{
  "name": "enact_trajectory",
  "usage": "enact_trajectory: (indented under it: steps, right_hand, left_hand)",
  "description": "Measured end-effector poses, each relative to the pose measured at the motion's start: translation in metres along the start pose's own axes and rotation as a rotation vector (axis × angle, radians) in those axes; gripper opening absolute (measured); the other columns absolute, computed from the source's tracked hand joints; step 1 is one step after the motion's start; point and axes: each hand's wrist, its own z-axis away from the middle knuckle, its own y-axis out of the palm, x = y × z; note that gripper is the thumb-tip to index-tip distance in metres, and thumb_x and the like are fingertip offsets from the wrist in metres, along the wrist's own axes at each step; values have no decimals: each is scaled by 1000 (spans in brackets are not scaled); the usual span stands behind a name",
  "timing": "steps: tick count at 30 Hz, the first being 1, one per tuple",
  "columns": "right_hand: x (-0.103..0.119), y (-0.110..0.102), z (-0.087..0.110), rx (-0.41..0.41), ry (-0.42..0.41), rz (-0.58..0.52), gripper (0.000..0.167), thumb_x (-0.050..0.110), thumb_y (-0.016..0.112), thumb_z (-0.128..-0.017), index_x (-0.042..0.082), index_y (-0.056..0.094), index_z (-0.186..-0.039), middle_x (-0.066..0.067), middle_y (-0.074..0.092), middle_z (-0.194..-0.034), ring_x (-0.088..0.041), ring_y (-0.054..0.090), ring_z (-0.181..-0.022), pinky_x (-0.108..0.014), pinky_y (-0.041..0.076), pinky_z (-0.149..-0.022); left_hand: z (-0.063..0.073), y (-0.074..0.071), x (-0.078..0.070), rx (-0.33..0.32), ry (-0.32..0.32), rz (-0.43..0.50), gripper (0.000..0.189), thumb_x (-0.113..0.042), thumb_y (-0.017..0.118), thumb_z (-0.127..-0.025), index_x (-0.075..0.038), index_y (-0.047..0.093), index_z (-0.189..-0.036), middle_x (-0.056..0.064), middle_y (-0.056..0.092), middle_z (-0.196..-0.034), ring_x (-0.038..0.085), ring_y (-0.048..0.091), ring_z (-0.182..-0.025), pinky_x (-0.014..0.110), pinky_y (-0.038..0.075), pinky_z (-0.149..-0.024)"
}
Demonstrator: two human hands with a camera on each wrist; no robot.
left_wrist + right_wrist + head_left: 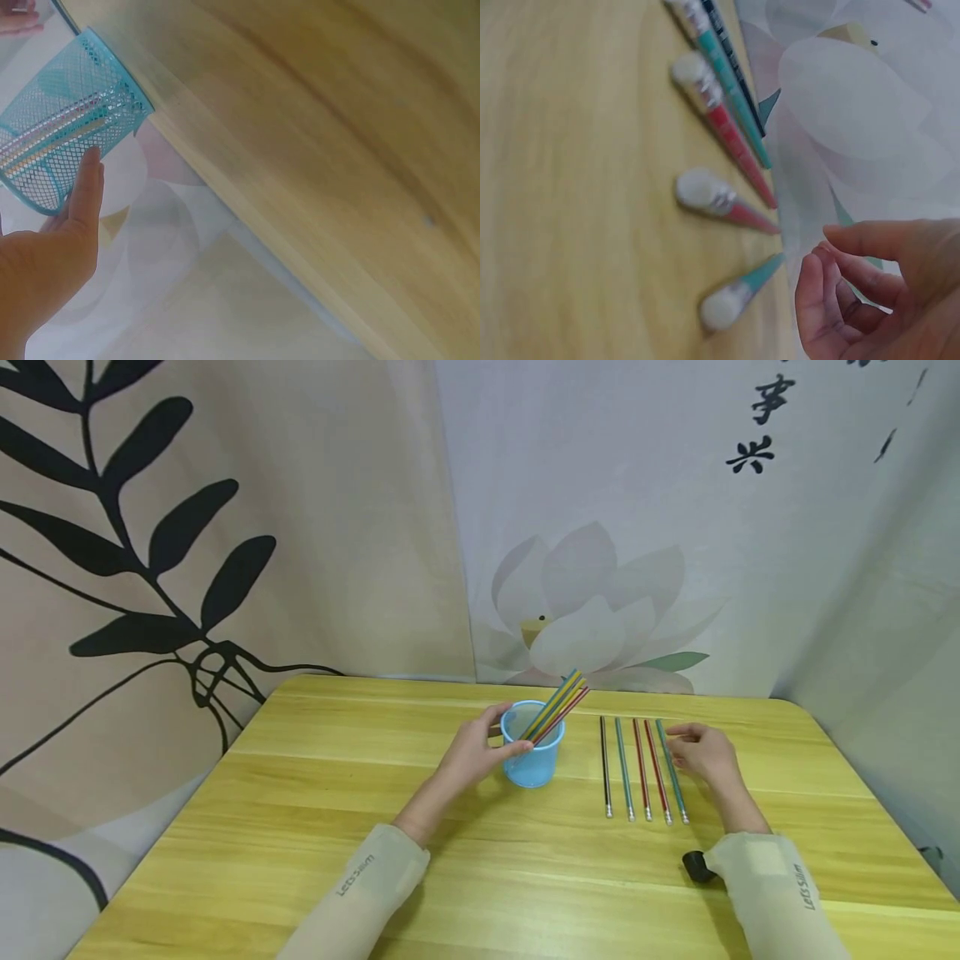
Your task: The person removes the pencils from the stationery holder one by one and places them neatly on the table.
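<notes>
My left hand [476, 747] holds a light blue mesh pencil cup [532, 768], its thumb at the near side of the rim and fingers on the left. In the left wrist view a finger [88, 187] lies along the mesh wall. Several pencils [553, 708], yellow, blue and red, lean to the right inside the cup. To the right, a row of loose pencils lies on the table: a black pencil [605, 768], two red ones and two teal ones. Beside the far end of the rightmost teal pencil [672, 772] is my right hand [705, 752], fingers loosely bent, nothing visible between them.
A wooden table [300, 860] carries everything. Behind it hangs a printed backdrop [360, 527] with dark leaves, a pale lotus and black characters. A small black object [699, 867] sits at the right sleeve's cuff. The pencils' white eraser ends face the near side.
</notes>
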Motion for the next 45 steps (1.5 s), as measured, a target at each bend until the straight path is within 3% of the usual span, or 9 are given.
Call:
enact_trajectory:
  steps: [7,17,25,34,39,45]
  right_hand:
    - [17,4,4,-18,-55,-2,39,17,56,-101,-7,57,-131,-16,65,-111,-16,68,-88,-25,63,-74]
    - [41,15,10,-43,-136,-14,37,21,60,-100,-6,62,-126,-22,65,-115,-8,68,-79,-27,64,-74]
    - [58,26,15,-51,-166,-48,35,16,61,-99,-6,62,-126,-13,64,-104,-6,65,-78,-26,64,-76]
    - [69,40,20,-11,-213,-72,34,16,61,-99,-5,62,-125,-16,66,-107,-15,67,-86,-27,63,-76]
    - [73,46,23,19,-233,-99,33,16,62,-99,-5,63,-124,-18,66,-108,-12,66,-83,-24,63,-74]
    - [81,52,28,51,-253,-125,34,20,62,-99,-2,64,-125,-20,66,-115,-13,66,-89,-29,64,-79]
  left_hand:
    - [0,-1,0,-1,-2,-5,76,-36,77,-87,-7,42,-149,16,53,-147,38,57,-130,51,54,-103]
    - [-1,-1,1,-1,-1,-9,77,-37,77,-87,-7,42,-149,17,53,-147,39,57,-130,51,53,-103]
    - [-1,0,1,-4,-13,-8,78,-37,78,-87,-8,42,-149,16,53,-147,38,57,-130,51,53,-105]
    - [-1,-1,1,-4,2,-11,77,-37,77,-88,-5,42,-149,19,54,-146,39,58,-129,51,53,-103]
    - [-1,0,2,-7,20,-33,77,-37,76,-88,-4,42,-149,19,55,-145,39,59,-128,50,54,-102]
    - [0,0,0,-6,-2,-8,77,-36,77,-87,-7,42,-149,17,54,-147,38,57,-130,52,52,-105]
